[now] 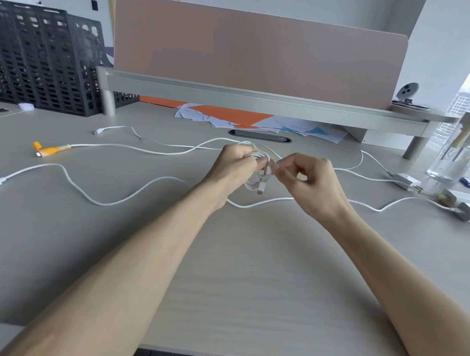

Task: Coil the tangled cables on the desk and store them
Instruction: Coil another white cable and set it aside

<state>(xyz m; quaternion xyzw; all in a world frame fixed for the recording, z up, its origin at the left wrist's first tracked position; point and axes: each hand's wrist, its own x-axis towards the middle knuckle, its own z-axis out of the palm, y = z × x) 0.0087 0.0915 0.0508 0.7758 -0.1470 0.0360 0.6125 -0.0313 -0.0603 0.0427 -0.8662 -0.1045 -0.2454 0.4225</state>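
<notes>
We grip one small coil [256, 176] in left hand [236, 165], right hand [310, 180] pinching its end; other cables [135, 150] lie loose across surface [222, 260].

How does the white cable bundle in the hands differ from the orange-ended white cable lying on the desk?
The white cable bundle is wound into small loops; the orange-ended white cable lies stretched in loose waves. The bundle is gripped by the left hand and pinched by the right hand; the orange-ended cable lies untouched on the beige desk. The bundle's hanging plug is white, the other's ends orange. Both are white cords.
</notes>
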